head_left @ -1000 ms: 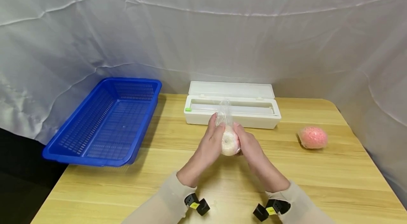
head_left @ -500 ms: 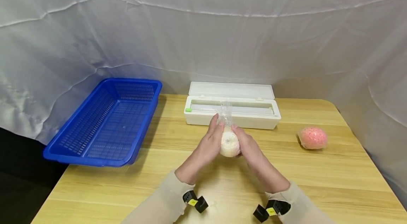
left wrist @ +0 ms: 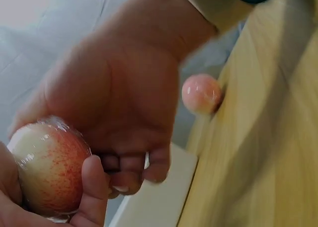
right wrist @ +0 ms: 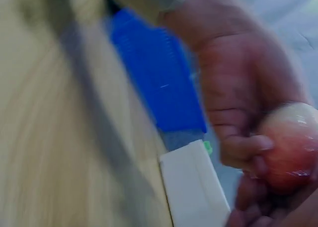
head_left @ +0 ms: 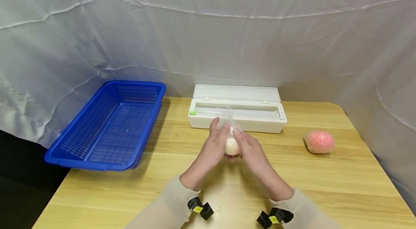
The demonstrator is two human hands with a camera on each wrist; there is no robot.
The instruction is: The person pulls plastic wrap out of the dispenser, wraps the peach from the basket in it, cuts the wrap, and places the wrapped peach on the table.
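Observation:
Between both hands is an apple (head_left: 232,146) wrapped in clear cling film, held up over the table. Gathered film (head_left: 226,115) sticks up beyond it, toward the box. My left hand (head_left: 212,146) grips the apple's left side with the thumb along the top; my right hand (head_left: 252,149) holds the right side, thumb near the film. The left wrist view shows the apple (left wrist: 52,170) glossy, yellow with red streaks, fingers wrapped round it. In the right wrist view, curled fingers press against the red side of the apple (right wrist: 290,147).
A white cling film box (head_left: 238,124) stands lid up behind the hands, a green slider (head_left: 193,112) at its left end. The blue plastic basket (head_left: 143,142) sits at the left. A second, pink film-wrapped apple (head_left: 320,141) lies at the right.
The apple has turned in the hands: its dimpled end faced the head camera before, and a smooth pale side shows now. The right hand has shifted slightly left. Basket and box stay put.

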